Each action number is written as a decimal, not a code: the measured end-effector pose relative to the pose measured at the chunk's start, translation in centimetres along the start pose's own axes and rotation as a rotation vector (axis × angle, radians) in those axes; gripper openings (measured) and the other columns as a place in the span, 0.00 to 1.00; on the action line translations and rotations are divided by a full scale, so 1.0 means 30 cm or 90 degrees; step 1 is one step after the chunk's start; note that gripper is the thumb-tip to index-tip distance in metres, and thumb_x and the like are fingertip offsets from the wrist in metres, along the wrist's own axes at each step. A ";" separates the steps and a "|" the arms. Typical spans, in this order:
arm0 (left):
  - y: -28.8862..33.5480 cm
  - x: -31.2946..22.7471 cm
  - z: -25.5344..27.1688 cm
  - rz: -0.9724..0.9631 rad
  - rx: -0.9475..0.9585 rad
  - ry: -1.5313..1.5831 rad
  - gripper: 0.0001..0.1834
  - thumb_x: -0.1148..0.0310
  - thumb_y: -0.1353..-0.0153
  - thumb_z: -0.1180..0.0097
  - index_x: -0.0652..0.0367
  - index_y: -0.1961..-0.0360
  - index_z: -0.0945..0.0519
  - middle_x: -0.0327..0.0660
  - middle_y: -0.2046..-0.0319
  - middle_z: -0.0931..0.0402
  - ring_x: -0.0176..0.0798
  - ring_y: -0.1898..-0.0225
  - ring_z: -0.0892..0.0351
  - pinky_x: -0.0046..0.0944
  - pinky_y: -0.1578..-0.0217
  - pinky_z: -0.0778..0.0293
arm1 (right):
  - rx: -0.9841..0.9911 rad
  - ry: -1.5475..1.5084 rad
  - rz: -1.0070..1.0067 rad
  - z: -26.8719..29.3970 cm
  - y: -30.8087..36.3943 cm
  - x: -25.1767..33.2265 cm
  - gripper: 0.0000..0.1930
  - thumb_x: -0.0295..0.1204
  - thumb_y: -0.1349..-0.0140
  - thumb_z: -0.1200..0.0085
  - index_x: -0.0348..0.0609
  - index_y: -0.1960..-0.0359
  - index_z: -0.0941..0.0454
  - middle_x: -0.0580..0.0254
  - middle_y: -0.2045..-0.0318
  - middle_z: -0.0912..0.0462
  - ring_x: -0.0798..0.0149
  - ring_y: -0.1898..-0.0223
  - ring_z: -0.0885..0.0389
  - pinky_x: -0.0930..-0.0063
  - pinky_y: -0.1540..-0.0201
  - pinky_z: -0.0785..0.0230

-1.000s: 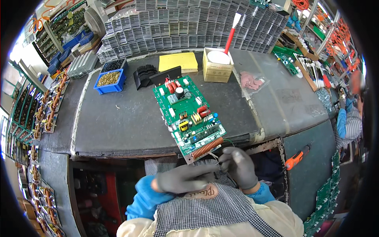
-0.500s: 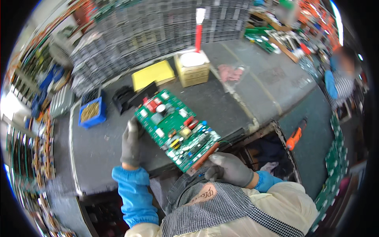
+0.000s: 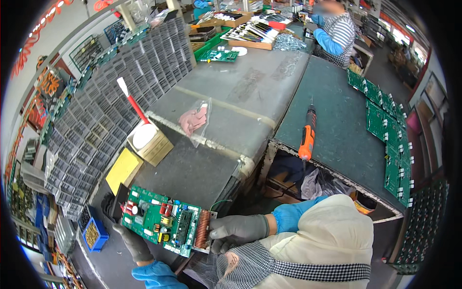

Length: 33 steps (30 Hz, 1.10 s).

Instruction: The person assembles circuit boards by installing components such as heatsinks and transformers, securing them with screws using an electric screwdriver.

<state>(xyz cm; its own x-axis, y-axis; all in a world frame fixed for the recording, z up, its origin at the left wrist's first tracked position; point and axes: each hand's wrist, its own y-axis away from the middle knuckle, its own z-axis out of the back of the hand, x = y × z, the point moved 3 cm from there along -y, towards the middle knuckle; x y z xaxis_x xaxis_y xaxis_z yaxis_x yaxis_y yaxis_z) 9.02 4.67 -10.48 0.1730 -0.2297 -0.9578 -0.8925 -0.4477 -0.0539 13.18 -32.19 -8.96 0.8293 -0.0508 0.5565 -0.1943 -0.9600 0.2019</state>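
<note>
A green circuit board crowded with parts is held low in front of me, tilted a little. Along its right end runs a copper coil on a pale metal plate, and a thin green wire sticks out above it. My right hand, in a grey glove, is closed on that coil end, thumb on top. My left hand, also gloved, supports the board's left edge with its fingers fairly straight; its grip under the board is hidden.
An orange electric screwdriver lies on the green bench at right, beside several green boards. Boxed brush, yellow pad, blue screw bin and stacked grey trays stand left. A co-worker is at the back.
The view has swung to the right, bringing the screwdriver and the right bench toward the middle. The board has shifted to the lower left in view and now lies more level; both hands stay on it.
</note>
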 end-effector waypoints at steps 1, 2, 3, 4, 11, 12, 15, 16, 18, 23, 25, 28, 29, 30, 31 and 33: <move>0.013 0.000 0.006 0.007 -0.001 0.007 0.51 0.25 0.30 0.73 0.63 0.31 0.29 0.45 0.33 0.28 0.46 0.34 0.31 0.49 0.29 0.44 | -0.004 0.029 0.000 0.003 0.004 0.012 0.23 0.40 0.25 0.48 0.40 0.36 0.31 0.61 0.52 0.19 0.69 0.57 0.16 0.76 0.59 0.21; 0.034 0.005 -0.014 0.004 0.026 0.053 0.52 0.25 0.30 0.74 0.63 0.29 0.31 0.48 0.31 0.30 0.48 0.31 0.34 0.51 0.28 0.46 | -0.011 0.105 0.021 0.009 0.028 0.053 0.27 0.46 0.27 0.47 0.37 0.38 0.29 0.60 0.53 0.19 0.69 0.55 0.17 0.76 0.58 0.22; 0.044 0.005 -0.064 0.005 0.031 0.049 0.52 0.25 0.30 0.74 0.63 0.29 0.31 0.48 0.31 0.30 0.48 0.31 0.34 0.51 0.28 0.46 | -0.040 0.195 0.075 0.008 0.062 0.106 0.28 0.51 0.29 0.48 0.36 0.43 0.25 0.59 0.56 0.17 0.69 0.59 0.16 0.76 0.60 0.23; 0.056 0.014 -0.114 0.020 -0.005 0.091 0.52 0.25 0.30 0.74 0.63 0.28 0.32 0.49 0.31 0.31 0.49 0.30 0.35 0.52 0.27 0.47 | -0.058 0.269 0.100 0.023 0.106 0.181 0.27 0.50 0.29 0.48 0.38 0.44 0.23 0.60 0.59 0.15 0.69 0.62 0.16 0.76 0.63 0.23; -0.014 0.059 -0.697 -0.058 0.037 0.046 0.49 0.28 0.27 0.75 0.61 0.27 0.35 0.49 0.30 0.32 0.50 0.29 0.36 0.53 0.26 0.48 | -0.459 0.510 0.186 0.083 0.434 0.694 0.20 0.42 0.31 0.49 0.37 0.53 0.17 0.68 0.71 0.15 0.77 0.75 0.21 0.82 0.72 0.32; -0.052 0.091 -0.774 -0.039 0.054 0.060 0.46 0.30 0.26 0.74 0.58 0.26 0.35 0.45 0.30 0.31 0.47 0.30 0.33 0.51 0.27 0.44 | -0.494 0.502 0.216 0.143 0.464 0.749 0.18 0.40 0.32 0.46 0.37 0.53 0.17 0.70 0.73 0.17 0.79 0.78 0.24 0.83 0.75 0.36; -0.118 0.169 -1.070 -0.039 0.073 0.099 0.36 0.38 0.23 0.62 0.56 0.30 0.31 0.38 0.38 0.25 0.37 0.41 0.24 0.43 0.37 0.32 | -0.548 0.476 0.219 0.366 0.593 0.903 0.16 0.37 0.33 0.44 0.35 0.55 0.18 0.70 0.74 0.18 0.79 0.79 0.25 0.82 0.77 0.36; -0.140 0.209 -1.109 0.014 0.091 0.043 0.35 0.40 0.23 0.60 0.59 0.31 0.29 0.42 0.40 0.23 0.39 0.42 0.24 0.42 0.39 0.31 | -0.558 0.451 0.191 0.427 0.640 0.939 0.14 0.35 0.33 0.44 0.33 0.58 0.19 0.68 0.74 0.17 0.76 0.77 0.21 0.79 0.76 0.32; -0.199 0.289 -1.194 0.046 0.112 -0.029 0.35 0.42 0.23 0.57 0.62 0.33 0.27 0.46 0.43 0.21 0.39 0.43 0.24 0.40 0.42 0.30 | -0.600 0.465 0.202 0.560 0.707 1.002 0.14 0.34 0.34 0.43 0.32 0.60 0.19 0.68 0.75 0.18 0.76 0.78 0.23 0.77 0.76 0.33; -0.350 0.426 -1.415 0.033 0.212 -0.116 0.36 0.42 0.25 0.52 0.62 0.31 0.28 0.48 0.42 0.21 0.42 0.40 0.26 0.42 0.39 0.33 | -0.656 1.146 0.381 0.864 0.903 1.085 0.10 0.33 0.32 0.47 0.41 0.65 0.16 0.67 0.81 0.25 0.74 0.82 0.29 0.72 0.80 0.38; -0.426 0.433 -1.448 0.033 0.255 -0.259 0.36 0.43 0.25 0.51 0.63 0.30 0.30 0.51 0.39 0.23 0.44 0.36 0.28 0.40 0.37 0.35 | -0.726 0.877 0.286 0.896 0.915 1.125 0.10 0.31 0.31 0.49 0.43 0.65 0.16 0.65 0.80 0.24 0.72 0.82 0.28 0.72 0.80 0.37; -0.389 0.321 -1.534 0.051 0.296 -0.211 0.36 0.45 0.24 0.51 0.65 0.29 0.31 0.53 0.35 0.26 0.47 0.32 0.30 0.41 0.33 0.36 | -0.835 0.389 0.271 0.981 1.022 1.153 0.09 0.30 0.34 0.49 0.40 0.67 0.18 0.64 0.78 0.22 0.71 0.81 0.27 0.71 0.81 0.39; -0.383 0.312 -1.543 0.087 0.309 -0.252 0.36 0.46 0.24 0.51 0.65 0.29 0.32 0.53 0.34 0.27 0.48 0.31 0.31 0.41 0.32 0.37 | -0.840 0.383 0.268 1.084 1.073 1.146 0.09 0.30 0.34 0.49 0.40 0.67 0.18 0.64 0.78 0.22 0.71 0.81 0.27 0.71 0.81 0.39; -0.376 0.349 -1.540 0.055 0.324 -0.208 0.31 0.51 0.24 0.48 0.63 0.30 0.31 0.44 0.49 0.22 0.38 0.50 0.22 0.37 0.46 0.25 | -0.861 0.661 0.377 1.193 1.196 1.159 0.10 0.32 0.35 0.48 0.43 0.69 0.18 0.64 0.80 0.23 0.71 0.83 0.29 0.71 0.82 0.42; -0.354 0.372 -1.530 0.062 0.336 -0.201 0.31 0.51 0.24 0.48 0.63 0.30 0.31 0.44 0.49 0.22 0.38 0.50 0.22 0.37 0.46 0.25 | -0.851 0.945 0.472 1.248 1.292 1.162 0.10 0.34 0.35 0.48 0.45 0.71 0.18 0.64 0.81 0.24 0.72 0.85 0.32 0.71 0.84 0.44; -0.311 0.366 -1.438 0.239 0.363 -0.038 0.28 0.57 0.24 0.47 0.65 0.31 0.31 0.49 0.41 0.23 0.44 0.42 0.22 0.41 0.39 0.27 | -0.859 0.532 0.443 1.299 1.318 1.199 0.11 0.38 0.36 0.47 0.49 0.73 0.20 0.65 0.83 0.25 0.71 0.88 0.36 0.69 0.85 0.48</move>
<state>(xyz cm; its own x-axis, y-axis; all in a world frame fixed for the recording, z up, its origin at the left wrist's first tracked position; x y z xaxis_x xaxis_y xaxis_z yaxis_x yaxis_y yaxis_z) 37.22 -30.94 -8.32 -0.2000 -0.2251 -0.9536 -0.9701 0.1821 0.1604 55.75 -82.72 -12.37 0.0183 0.2410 0.9704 -0.9961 0.0877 -0.0030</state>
